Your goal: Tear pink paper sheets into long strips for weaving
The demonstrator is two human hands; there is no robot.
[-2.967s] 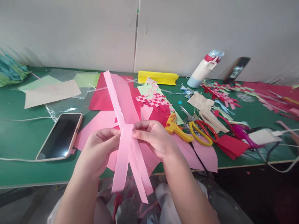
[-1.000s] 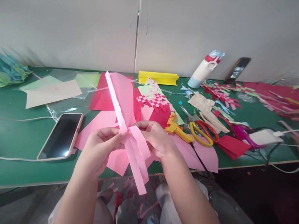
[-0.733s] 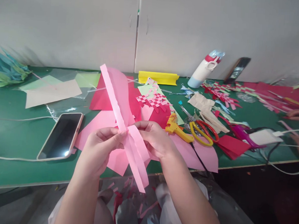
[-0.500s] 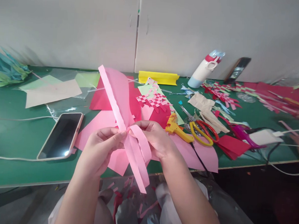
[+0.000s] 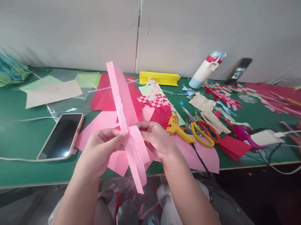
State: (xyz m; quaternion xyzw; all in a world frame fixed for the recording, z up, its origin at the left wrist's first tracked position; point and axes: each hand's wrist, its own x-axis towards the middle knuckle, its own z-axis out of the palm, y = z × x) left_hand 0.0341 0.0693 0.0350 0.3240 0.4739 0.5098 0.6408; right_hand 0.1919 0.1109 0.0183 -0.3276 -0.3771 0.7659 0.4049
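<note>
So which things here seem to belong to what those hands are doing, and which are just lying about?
Seem to belong:
Pink paper strips, held by the left hand and right hand
Pink paper sheets lying beneath
Perhaps the scissors and yellow glue gun, nearby but untouched

Apparently just lying about:
Flat-lying phone
White bottle
Second phone, tilted

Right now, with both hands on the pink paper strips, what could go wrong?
1. The pink paper strips might slip or crease: the left hand and right hand pinch them near the crossing, leaving long ends loose.
2. The right arm could snag the black cord, which runs from the yellow glue gun toward the front edge of the table.
</note>
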